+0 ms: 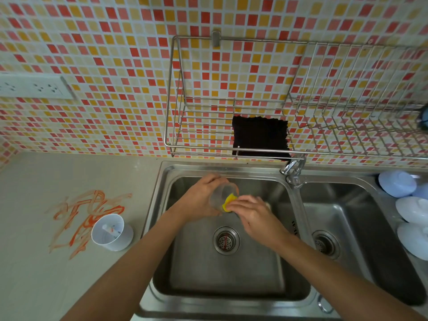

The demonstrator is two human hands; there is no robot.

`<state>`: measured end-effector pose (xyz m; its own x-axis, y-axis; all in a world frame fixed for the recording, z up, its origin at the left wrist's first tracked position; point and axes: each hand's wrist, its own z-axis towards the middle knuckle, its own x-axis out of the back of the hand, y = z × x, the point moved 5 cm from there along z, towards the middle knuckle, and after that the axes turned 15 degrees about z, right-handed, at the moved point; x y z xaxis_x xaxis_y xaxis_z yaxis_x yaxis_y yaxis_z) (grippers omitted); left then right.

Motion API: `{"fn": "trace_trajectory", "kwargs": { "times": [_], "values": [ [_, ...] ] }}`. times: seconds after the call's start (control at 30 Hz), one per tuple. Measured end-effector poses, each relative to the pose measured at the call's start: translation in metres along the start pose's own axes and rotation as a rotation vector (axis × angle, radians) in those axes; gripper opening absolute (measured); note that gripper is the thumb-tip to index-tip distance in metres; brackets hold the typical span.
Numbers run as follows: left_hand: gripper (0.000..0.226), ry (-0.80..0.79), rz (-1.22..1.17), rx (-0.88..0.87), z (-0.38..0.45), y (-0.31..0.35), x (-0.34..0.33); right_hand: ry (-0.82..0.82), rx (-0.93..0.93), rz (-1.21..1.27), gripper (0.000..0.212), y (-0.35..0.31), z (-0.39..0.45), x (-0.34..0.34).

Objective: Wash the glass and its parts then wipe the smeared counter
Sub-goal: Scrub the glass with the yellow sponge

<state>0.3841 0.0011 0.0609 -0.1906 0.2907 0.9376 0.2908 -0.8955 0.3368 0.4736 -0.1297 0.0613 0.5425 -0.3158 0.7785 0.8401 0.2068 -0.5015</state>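
Fingers of the left hand (203,198) are curled round the glass (222,196), held tilted above the left sink (162,228); a yellow sponge (228,203) is pinched against its rim by the right hand (252,216). Orange smears (85,214) are noted on the counter (34,262), beside a white cup (111,231).

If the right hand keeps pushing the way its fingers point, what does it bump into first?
The right hand points left, toward the yellow sponge it already pinches. Next comes the clear glass held by the left hand, probably its open mouth.
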Motion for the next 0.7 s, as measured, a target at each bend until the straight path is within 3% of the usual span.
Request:
{"fn": "trace_trajectory", "kwargs": {
  "times": [0.13, 0.37, 0.7],
  "values": [
    [0.087, -0.038, -0.072, 0.000, -0.002, 0.005, 0.000, -0.067, 0.130, -0.243, 0.037, 0.008, 0.011, 0.015],
    [0.088, -0.085, -0.065, 0.015, -0.004, -0.002, 0.002, -0.082, 0.201, -0.278, 0.031, 0.010, 0.002, 0.002],
    [0.093, -0.051, -0.107, 0.135, -0.004, -0.005, 0.001, 0.094, 0.240, -0.384, 0.014, 0.009, 0.001, 0.001]
  ]
}}
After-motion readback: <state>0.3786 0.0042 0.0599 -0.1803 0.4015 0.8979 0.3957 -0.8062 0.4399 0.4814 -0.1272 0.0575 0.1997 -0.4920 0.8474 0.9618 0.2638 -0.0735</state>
